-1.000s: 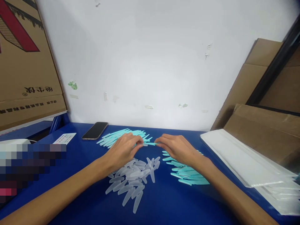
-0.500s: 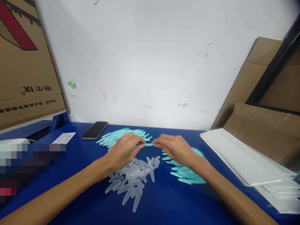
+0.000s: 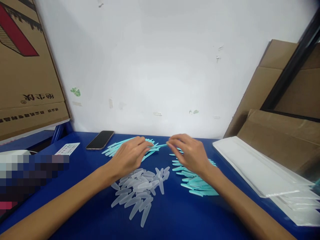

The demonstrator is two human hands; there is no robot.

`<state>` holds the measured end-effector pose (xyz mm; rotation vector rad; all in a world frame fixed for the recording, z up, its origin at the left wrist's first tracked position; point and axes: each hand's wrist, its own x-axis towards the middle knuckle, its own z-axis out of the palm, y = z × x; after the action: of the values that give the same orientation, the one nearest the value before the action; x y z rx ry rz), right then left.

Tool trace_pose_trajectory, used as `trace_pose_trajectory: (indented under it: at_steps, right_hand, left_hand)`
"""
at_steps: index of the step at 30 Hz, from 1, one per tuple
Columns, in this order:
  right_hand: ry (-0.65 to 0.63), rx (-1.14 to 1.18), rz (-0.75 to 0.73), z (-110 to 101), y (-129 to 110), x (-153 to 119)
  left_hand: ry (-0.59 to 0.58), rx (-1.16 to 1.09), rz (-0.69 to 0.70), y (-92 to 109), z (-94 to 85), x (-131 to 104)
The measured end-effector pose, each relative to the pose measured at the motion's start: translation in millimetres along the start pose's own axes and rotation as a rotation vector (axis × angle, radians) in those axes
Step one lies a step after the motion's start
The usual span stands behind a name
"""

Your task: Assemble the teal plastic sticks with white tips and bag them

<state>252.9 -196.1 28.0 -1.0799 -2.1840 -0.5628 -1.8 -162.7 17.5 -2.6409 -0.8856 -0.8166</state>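
A slim turquoise plastic stick (image 3: 161, 146) spans the gap between my two hands, just above the table. My right hand (image 3: 190, 153) pinches its right end between thumb and fingertips. My left hand (image 3: 132, 151) has its fingers bent together at the other end, over the edge of a pile of similar turquoise sticks (image 3: 112, 148); its fingertips are slightly blurred. Below my right hand lies a second pile of turquoise sticks (image 3: 197, 183), partly covered by the wrist. Between the forearms is a loose heap of frosted, translucent tapered pieces (image 3: 140, 186).
A phone (image 3: 100, 140) and a printed card (image 3: 67, 149) lie on the blue table (image 3: 165, 213) at the left. White plastic bags (image 3: 250, 166) are stacked at the right. Cardboard (image 3: 280, 140) leans behind them. A large carton (image 3: 30, 73) stands at the left, and a white wall (image 3: 150, 66) closes the back.
Both hands have risen slightly toward the wall and moved a little apart. More of the turquoise stick shows between them, now tilted. The piles look much the same.
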Motion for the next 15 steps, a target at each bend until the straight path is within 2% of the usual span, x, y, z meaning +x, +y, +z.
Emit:
trace_pose_trajectory:
  at_steps: [2,4,6,11,15]
  right_hand:
    - [0.081,-0.057,0.083,-4.8,9.7,0.9]
    - [0.069,-0.126,0.166,-6.8,22.9,0.4]
    - [-0.042,-0.207,0.222,-5.0,38.5,-1.4]
    - [-0.39,-0.313,0.226,7.1,70.9,-8.4]
    - [-0.517,-0.296,0.241,12.0,77.9,-11.2]
  left_hand:
    - [0.01,0.052,-0.088,-8.2,-3.5,-0.1]
    - [-0.012,0.117,-0.154,-17.5,-6.2,-1.1]
    - [-0.047,0.175,-0.2,-25.8,-7.1,-2.2]
    - [-0.191,0.288,-0.286,-36.6,-2.6,-4.1]
    - [-0.25,0.305,-0.293,-40.0,2.6,-6.7]
